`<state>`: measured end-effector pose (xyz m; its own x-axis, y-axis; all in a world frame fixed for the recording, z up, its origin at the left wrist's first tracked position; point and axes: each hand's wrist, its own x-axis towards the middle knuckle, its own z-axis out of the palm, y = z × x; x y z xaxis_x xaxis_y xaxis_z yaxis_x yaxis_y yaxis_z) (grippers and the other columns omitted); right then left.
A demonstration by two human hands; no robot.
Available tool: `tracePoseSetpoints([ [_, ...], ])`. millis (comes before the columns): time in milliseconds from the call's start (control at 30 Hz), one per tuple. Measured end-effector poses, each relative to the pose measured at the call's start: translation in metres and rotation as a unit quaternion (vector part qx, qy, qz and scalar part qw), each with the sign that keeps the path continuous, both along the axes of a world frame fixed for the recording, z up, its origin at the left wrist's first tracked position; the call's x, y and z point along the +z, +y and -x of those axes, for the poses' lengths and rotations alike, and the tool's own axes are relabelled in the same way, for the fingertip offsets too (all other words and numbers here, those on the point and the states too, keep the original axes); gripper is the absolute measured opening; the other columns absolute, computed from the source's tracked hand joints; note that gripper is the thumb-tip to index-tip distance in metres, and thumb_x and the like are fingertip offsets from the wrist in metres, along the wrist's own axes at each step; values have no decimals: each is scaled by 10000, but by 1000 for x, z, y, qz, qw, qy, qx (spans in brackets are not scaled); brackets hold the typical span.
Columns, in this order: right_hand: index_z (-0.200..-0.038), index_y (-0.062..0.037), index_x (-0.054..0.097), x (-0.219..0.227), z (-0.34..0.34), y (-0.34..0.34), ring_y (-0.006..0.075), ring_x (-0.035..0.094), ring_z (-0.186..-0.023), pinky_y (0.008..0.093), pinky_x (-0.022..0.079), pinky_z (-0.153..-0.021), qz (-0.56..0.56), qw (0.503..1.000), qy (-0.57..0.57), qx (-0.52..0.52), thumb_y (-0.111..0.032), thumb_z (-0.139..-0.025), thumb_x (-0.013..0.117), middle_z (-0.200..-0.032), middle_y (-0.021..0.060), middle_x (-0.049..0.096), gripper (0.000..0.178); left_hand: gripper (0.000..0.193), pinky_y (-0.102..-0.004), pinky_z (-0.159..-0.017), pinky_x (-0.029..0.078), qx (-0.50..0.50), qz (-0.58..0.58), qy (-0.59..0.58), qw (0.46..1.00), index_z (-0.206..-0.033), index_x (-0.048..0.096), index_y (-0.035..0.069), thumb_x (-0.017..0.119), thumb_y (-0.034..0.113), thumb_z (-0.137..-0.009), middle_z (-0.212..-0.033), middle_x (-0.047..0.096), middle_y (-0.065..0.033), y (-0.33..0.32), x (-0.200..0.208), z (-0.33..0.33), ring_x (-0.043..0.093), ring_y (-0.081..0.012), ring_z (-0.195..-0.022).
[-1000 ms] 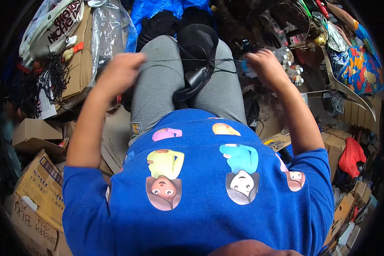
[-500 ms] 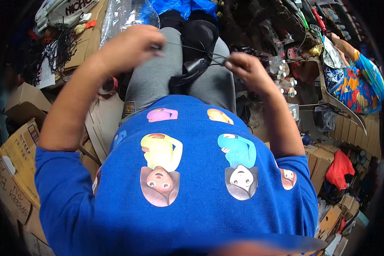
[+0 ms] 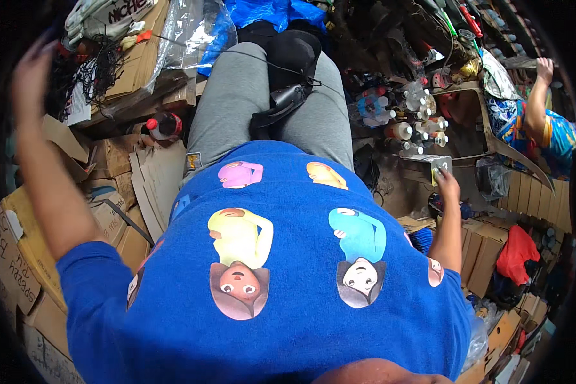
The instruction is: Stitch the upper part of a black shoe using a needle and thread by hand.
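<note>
Black strapped item point(image 3: 288, 97) on the lap point(image 3: 230, 96); left hand point(image 3: 32, 77) blurred, right hand point(image 3: 450, 184) at silvery box point(image 3: 424, 162); I cannot tell either grip.

One T-shirt point(image 3: 301, 281): it was royal blue, soft-napped, with short sleeves point(image 3: 83, 272) that left the forearms point(image 3: 54, 185) bare. Cartoon figures were printed across it, heads toward the collar: a yellow-clad figure point(image 3: 240, 237) and a light-blue-clad figure point(image 3: 361, 230), both dark-haired; nearer the hem edge, a pink print point(image 3: 240, 175) and an orange print point(image 3: 326, 175). One pair of trousers point(image 3: 227, 96): these were heather grey, bearing a small dark-and-gold rectangular patch point(image 3: 193, 160) at the left hip.
</note>
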<state>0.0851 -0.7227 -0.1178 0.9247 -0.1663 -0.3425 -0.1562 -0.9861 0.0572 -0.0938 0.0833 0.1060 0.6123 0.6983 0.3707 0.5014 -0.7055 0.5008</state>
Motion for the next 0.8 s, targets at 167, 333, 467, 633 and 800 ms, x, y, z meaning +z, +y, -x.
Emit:
tracePoseSetpoints([
  [167, -1283, -143, 554, -6, -15, 227, 99, 538, -854, 238, 436, -747, -568, 808, 82, 138, -215, -857, 663, -981, 31, 618, 445, 358, -316, -858, 469, -491, 142, 14, 859, -1176, 612, 97, 634, 139, -821, -1147, 619, -148, -170, -152, -73, 608, -243, -1037],
  [333, -1015, -60, 632, 41, 0, 323, 59, 442, -706, 220, 392, -630, -579, 783, 114, 196, -243, -862, 666, -778, -20, 541, 241, 216, -337, -733, 475, -486, 219, 142, 834, -976, 654, 36, 612, 208, -853, -902, 658, -141, -213, -167, -88, 629, -245, -797],
  [467, -842, -44, 559, 37, -14, 312, 47, 410, -698, 218, 363, -617, -537, 805, 124, 220, -235, -887, 631, -727, -44, 480, 208, 182, -275, -671, 409, -412, 199, 168, 873, -852, 603, 17, 589, 196, -883, -704, 547, -44, -172, -165, -75, 476, -111, -687],
  [633, -1020, -33, 634, 27, -25, 282, 105, 536, -845, 261, 445, -801, -578, 792, 119, 154, -190, -904, 584, -871, 28, 582, 202, 259, -289, -759, 460, -339, 324, 121, 875, -986, 637, 17, 606, 252, -881, -892, 648, -82, -155, -166, -69, 584, -161, -819],
  [800, -1043, -74, 674, 49, -37, 298, 133, 578, -958, 269, 453, -840, -547, 801, 72, 233, -77, -852, 607, -1016, 52, 609, 203, 456, -344, -999, 402, -535, 38, 38, 843, -1198, 580, 66, 696, 120, -760, -1277, 532, -130, -217, -145, -115, 509, -262, -1185],
])
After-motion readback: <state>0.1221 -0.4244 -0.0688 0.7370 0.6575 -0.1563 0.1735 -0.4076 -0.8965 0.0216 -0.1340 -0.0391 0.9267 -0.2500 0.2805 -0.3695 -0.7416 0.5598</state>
